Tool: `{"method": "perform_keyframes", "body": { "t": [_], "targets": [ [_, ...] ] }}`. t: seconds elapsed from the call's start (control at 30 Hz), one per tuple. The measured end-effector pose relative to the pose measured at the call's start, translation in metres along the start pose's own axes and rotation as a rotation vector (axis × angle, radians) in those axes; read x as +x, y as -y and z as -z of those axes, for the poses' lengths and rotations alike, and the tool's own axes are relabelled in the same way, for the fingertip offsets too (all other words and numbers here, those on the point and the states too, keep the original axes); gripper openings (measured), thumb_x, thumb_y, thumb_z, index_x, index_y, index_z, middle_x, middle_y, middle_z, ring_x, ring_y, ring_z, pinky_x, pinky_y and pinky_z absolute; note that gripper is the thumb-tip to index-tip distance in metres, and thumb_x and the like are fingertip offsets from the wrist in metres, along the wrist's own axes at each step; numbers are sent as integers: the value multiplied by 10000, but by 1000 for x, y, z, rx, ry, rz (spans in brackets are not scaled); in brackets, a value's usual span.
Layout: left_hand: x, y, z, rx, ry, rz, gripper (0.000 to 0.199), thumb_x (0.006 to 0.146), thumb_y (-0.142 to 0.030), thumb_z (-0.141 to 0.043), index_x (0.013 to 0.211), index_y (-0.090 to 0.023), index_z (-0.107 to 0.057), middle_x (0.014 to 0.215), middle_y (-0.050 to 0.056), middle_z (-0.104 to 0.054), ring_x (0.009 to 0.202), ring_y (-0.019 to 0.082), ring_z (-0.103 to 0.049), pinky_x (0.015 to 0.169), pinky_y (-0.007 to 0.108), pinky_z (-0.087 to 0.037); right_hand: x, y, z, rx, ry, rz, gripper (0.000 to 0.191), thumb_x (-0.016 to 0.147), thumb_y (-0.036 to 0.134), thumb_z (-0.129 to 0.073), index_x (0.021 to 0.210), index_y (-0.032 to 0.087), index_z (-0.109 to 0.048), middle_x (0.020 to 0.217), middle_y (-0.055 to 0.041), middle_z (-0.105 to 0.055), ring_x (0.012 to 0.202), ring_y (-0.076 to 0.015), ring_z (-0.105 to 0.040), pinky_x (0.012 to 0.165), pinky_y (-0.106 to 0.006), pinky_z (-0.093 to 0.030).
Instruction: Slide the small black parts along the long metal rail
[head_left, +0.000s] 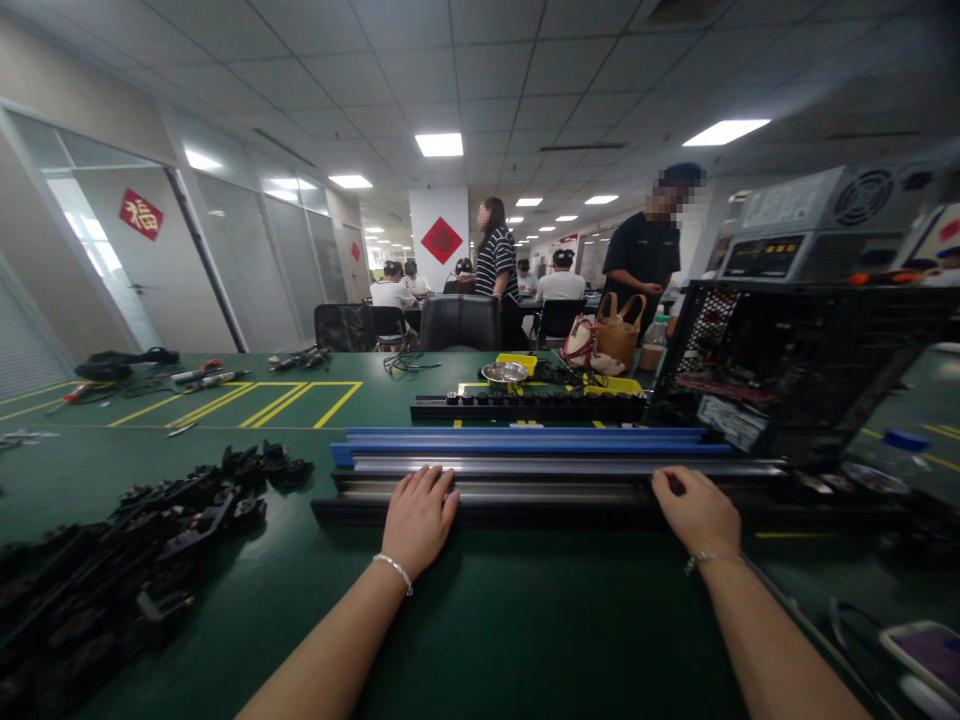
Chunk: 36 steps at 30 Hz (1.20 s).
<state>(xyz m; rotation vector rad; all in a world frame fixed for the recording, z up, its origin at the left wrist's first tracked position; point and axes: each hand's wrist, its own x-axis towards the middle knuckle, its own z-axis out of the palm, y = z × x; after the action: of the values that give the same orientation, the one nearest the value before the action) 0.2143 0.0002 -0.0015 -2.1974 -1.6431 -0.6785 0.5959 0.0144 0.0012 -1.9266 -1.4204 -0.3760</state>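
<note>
Long metal rails lie side by side across the green table (pixel 525 620). My left hand (pixel 420 515) rests palm down on the near black and silver rail (pixel 555 492), near its left end, fingers slightly spread. Toward the right part of the same rails, my right hand (pixel 697 505) has its thumb and index finger curled together at the rail's edge; whether anything is between them is too small to tell. Just behind is a blue rail (pixel 525 437). Farther back sits a black strip (pixel 525 405) with a row of small round parts.
Black parts (pixel 142 560) are piled at the left. An open computer case (pixel 795 350) carries power supplies at the right. A phone (pixel 926 650) lies at the lower right. Behind the table are chairs, a brown bag (pixel 619 330) and several people, two standing.
</note>
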Motion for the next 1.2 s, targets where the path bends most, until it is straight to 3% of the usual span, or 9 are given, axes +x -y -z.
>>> {"method": "perform_keyframes", "body": {
  "t": [1.2],
  "targets": [
    [0, 0, 0, -1, 6, 5, 397, 908, -386, -328, 1215, -225, -523, 1244, 59, -559, 1198, 229, -449, 1008, 422, -333, -11, 40, -4, -1, 58, 207, 279, 809, 384, -420, 697, 212, -609, 705, -16, -594, 628, -153, -535, 555, -257, -325]
  ]
}}
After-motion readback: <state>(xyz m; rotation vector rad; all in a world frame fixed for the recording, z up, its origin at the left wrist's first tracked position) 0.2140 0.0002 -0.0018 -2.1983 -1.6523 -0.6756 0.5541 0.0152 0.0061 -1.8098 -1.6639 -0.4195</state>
